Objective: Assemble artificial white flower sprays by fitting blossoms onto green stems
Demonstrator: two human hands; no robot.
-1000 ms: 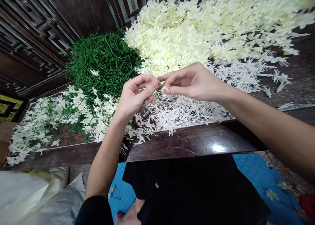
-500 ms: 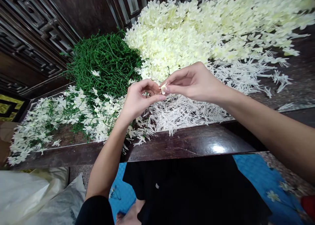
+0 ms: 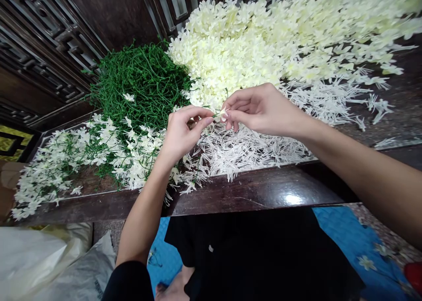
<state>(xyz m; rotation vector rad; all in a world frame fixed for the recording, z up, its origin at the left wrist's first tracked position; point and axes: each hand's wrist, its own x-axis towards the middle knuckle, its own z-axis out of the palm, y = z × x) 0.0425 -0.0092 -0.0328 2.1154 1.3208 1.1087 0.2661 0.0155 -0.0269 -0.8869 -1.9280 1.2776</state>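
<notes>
My left hand (image 3: 183, 134) pinches a thin green stem (image 3: 215, 115) between thumb and fingertips. My right hand (image 3: 263, 110) grips a small white artificial flower (image 3: 223, 114), which meets the stem's end between the two hands. Below them spreads a heap of white spiky flower centres (image 3: 250, 149). Loose cream-white petals (image 3: 231, 55) are piled just behind my right hand, and a mound of green plastic stems (image 3: 138, 83) rises behind my left. Flowers on stems (image 3: 132, 160) lie beside my left wrist.
Everything lies on a dark wooden bench (image 3: 263, 189) with a raised front edge. A carved wooden back (image 3: 115, 15) stands behind it. White sacks (image 3: 49, 261) sit at lower left, and a blue mat (image 3: 336, 230) covers part of the floor.
My left fingertips have drawn slightly left, so more of the green stem shows beside the flower. The right-hand fingers have shifted around the flower. The piles look the same.
</notes>
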